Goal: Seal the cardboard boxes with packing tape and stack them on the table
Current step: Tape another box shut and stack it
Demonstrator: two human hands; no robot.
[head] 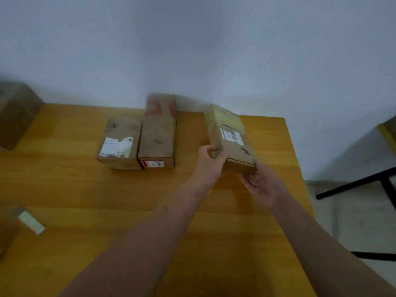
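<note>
Wooden table (128, 211) bore two middle boxes, a labelled box (120, 142) beside a long box (157, 140). A third box (230, 138) tilted over its far right: left hand (209, 161) gripped a corner, right hand (263, 185) propped it, fingers straight. A fourth box (17, 114) was cut off at the left edge, and a near-left object (32, 222) blurred beyond telling.

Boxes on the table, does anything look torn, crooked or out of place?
The white label on the left box of the middle pair looks torn, with a ragged gap along its top edge. The right box is tilted only because the left hand grips it and the right hand supports it from below.
</note>
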